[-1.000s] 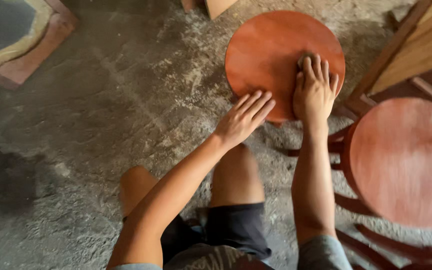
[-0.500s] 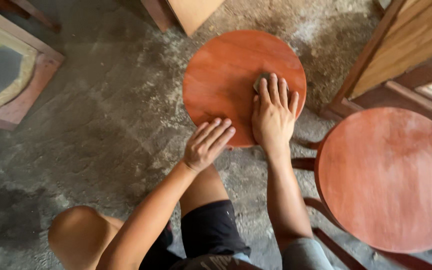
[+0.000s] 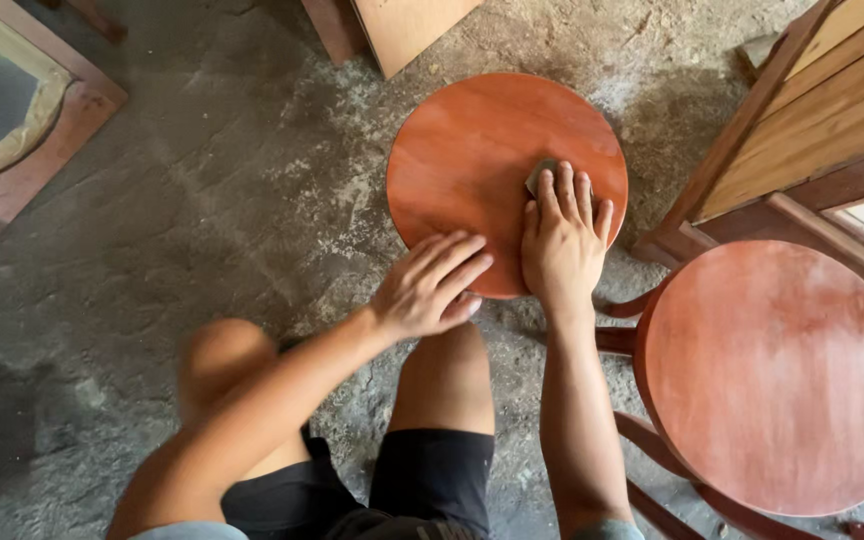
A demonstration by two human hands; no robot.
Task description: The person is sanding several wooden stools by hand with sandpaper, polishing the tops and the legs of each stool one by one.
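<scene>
A round, reddish-brown wooden disc lies flat on the rough grey concrete floor, right in front of the person's bare knees. The right hand rests palm down on the disc's right half, fingers stretched forward and close together, pressing a small grey piece, seemingly abrasive paper, flat against the wood; only a corner of that piece shows beyond the fingertips. The hand is flat rather than curled, so it pins the piece instead of gripping it. The left hand lies over the disc's lower left edge, fingers loosely spread and pointing right, touching the rim and holding nothing.

Just to the right of the disc stands a wooden stool with a round reddish seat, its top dulled with pale streaks, its legs reaching toward the right forearm. Behind the stool, at the upper right, is a piece of brown wooden furniture with slanted boards. A light plywood panel leans at the top edge just beyond the disc, and a wooden-framed mirror lies at the upper left, well apart from both hands
</scene>
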